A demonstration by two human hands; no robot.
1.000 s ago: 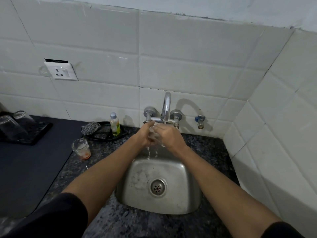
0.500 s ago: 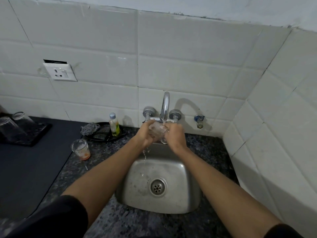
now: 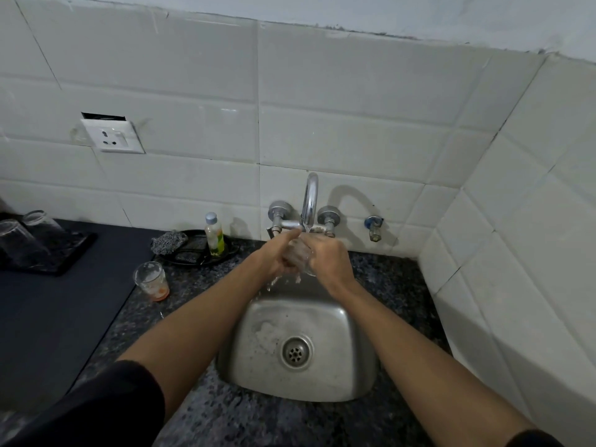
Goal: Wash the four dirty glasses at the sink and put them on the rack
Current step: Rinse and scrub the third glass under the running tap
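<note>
A clear glass point(image 3: 298, 253) sits between both my hands under the running tap point(image 3: 309, 201), over the back of the steel sink point(image 3: 358, 333). My left hand point(image 3: 274, 256) grips it from the left, thumb raised toward the spout. My right hand point(image 3: 329, 256) curls round it from the right. Water drips from the glass into the basin. One dirty glass point(image 3: 151, 280) with orange residue stands on the counter left of the sink. Two clear glasses point(image 3: 19, 240) stand upside down on the black rack point(image 3: 64, 253) at far left.
A black dish point(image 3: 200, 253) behind the dirty glass holds a scrubber point(image 3: 167, 241) and a small soap bottle point(image 3: 214, 233). A dark mat point(image 3: 48, 317) covers the counter at left. White tiled walls close in behind and on the right. A wall socket point(image 3: 113, 137) is up left.
Both hands have shifted round the glass under the tap, turning and rubbing it; my left thumb now points up at the spout. Everything else stays put.
</note>
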